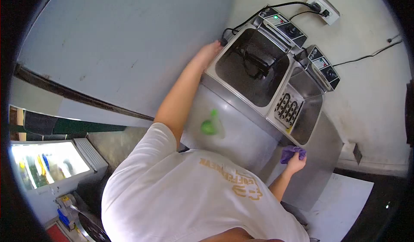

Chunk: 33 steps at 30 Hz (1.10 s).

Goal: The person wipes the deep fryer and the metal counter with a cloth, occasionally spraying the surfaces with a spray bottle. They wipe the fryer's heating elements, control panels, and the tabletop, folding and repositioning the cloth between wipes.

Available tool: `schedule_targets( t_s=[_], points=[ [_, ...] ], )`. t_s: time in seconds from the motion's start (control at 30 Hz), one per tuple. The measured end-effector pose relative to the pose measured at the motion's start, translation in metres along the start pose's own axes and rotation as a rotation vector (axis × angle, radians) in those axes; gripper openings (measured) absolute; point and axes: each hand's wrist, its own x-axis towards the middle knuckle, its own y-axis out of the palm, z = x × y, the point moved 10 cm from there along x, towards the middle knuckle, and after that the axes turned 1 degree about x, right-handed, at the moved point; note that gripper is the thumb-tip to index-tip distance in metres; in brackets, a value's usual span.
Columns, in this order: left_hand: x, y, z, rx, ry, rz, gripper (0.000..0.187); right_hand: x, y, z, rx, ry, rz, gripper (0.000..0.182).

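My left hand [210,53] is at the left back corner of a stainless steel double fryer [276,112]. Its closed fingertips meet a small black piece [224,42] beside a black cord; what they grip is mostly hidden. The larger, left tank [233,80] has a dark wet bottom with a black looped part inside. In the smaller, right tank [308,121] sits a plate with round holes under a dark heating coil [285,106]. Crumpled in my right hand [297,163] is a purple cloth [290,154], near the fryer's front right corner.
Under the fryer lies a steel table [246,132], with a blurred green shape [208,127] on its surface. Black cords run to a wall socket [323,9]. A large grey panel [129,39] stands close on the left. A lit display fridge [49,166] is at lower left.
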Motion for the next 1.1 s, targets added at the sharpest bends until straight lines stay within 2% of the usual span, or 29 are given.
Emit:
schedule_targets(
  t_s=[0.1, 0.17, 0.23, 0.3, 0.33, 0.47, 0.53, 0.6, 0.67, 0.73, 0.93, 1.1],
  points=[
    [-0.001, 0.038, -0.046, 0.043, 0.015, 0.030, 0.056, 0.002, -0.001, -0.008, -0.042, -0.011, -0.022, 0.029],
    [0.014, 0.051, -0.063, 0.262, -0.046, -0.003, 0.060, 0.001, 0.004, -0.012, 0.034, 0.003, 0.006, 0.030],
    [0.050, 0.057, -0.073, 0.249, -0.014, 0.003, 0.065, -0.001, 0.002, -0.012, 0.007, 0.005, -0.007, 0.030],
    [0.072, 0.059, -0.093, 0.395, 0.045, -0.040, 0.068, -0.002, 0.000, -0.005, -0.018, 0.008, -0.024, 0.030],
    [0.075, 0.057, -0.099, 0.369, 0.073, -0.102, 0.069, -0.005, 0.000, -0.001, 0.003, 0.030, -0.007, 0.033],
    [0.076, 0.065, -0.105, 0.486, 0.094, -0.124, 0.062, -0.006, 0.001, -0.004, 0.020, 0.012, -0.031, 0.040],
    [0.043, 0.087, -0.116, 0.763, 0.318, 0.010, 0.050, -0.002, 0.002, -0.015, 0.032, -0.034, -0.008, 0.040],
    [-0.017, 0.088, -0.123, 0.888, 0.522, -0.084, 0.037, 0.000, 0.005, -0.012, 0.047, -0.085, 0.016, 0.041],
    [-0.071, 0.075, -0.124, 1.057, 0.720, -0.246, 0.029, -0.002, 0.004, -0.008, 0.078, 0.015, 0.027, 0.042],
    [-0.112, 0.065, -0.115, 1.267, 0.852, -0.347, 0.021, -0.003, 0.003, 0.002, 0.078, 0.008, 0.032, 0.042],
    [-0.164, 0.057, -0.084, 1.515, 0.831, -0.306, 0.014, -0.001, 0.007, -0.002, 0.081, 0.000, 0.024, 0.042],
    [-0.178, 0.063, -0.069, 1.486, 0.857, -0.271, 0.014, -0.001, 0.007, -0.005, 0.067, 0.009, 0.008, 0.041]
  ],
)
